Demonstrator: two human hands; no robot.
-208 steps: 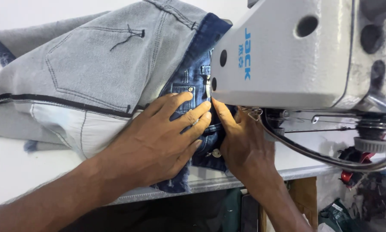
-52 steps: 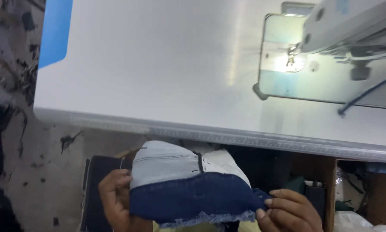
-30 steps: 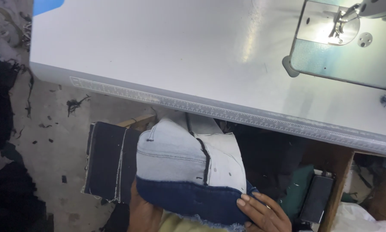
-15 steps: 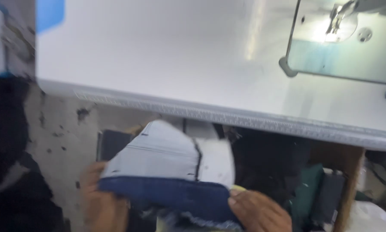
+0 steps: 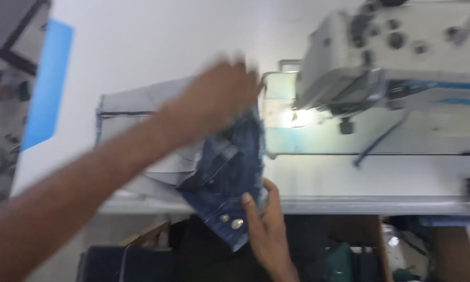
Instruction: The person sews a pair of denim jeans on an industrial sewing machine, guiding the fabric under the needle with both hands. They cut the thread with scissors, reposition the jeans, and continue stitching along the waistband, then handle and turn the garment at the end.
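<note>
Left hand [image 5: 219, 96] is blurry, lying flat on the two-tone denim garment, pale grey and dark blue [image 5: 227, 167], fingers spread, no real clamp. Right hand [image 5: 266, 222] pinches its lower buttoned edge at the white table's front rim [image 5: 350, 206]. White sewing machine [image 5: 402, 62] sits just right of the upper hand.

The blurred left hand [image 5: 222, 91] stretches toward one o'clock on a long bare forearm, fingers spread flat, while the right hand [image 5: 263, 219] reaches toward twelve o'clock, fingers pinching.
</note>
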